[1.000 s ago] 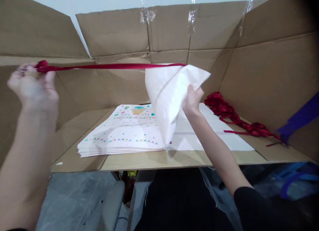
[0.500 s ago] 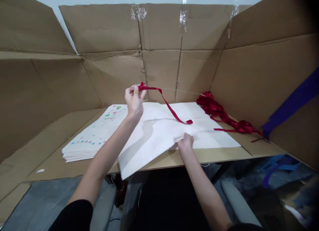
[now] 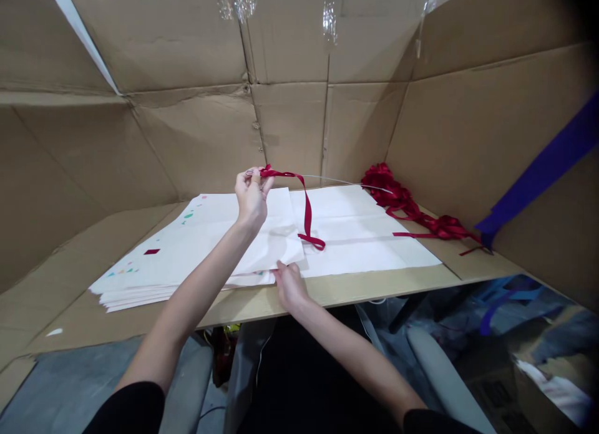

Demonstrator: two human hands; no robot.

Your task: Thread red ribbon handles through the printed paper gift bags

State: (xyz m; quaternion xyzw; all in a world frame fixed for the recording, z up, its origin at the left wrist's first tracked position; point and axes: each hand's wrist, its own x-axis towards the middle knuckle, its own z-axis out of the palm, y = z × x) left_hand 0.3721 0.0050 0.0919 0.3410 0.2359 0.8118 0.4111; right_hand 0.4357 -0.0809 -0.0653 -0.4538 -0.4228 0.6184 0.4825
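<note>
Left hand [image 3: 253, 200] grasps the ribbon [image 3: 307, 212] at the wearer's 12 o'clock, above the sheet [image 3: 281, 237]; right hand [image 3: 291, 289] touches the sheet's near edge, grip indeterminable. Judged step: positioning paper at 11 o'clock; alignment calls for a steadied edge.

Creased cardboard walls [image 3: 187, 135], clear tape [image 3: 330, 19], purple strip [image 3: 543, 163]

Red on ribbon [image 3: 307, 209] | red on ribbon heap [image 3: 388, 188], 3 o'clock | white, green-pink bits on paper stack [image 3: 140, 275], 9 o'clock
</note>
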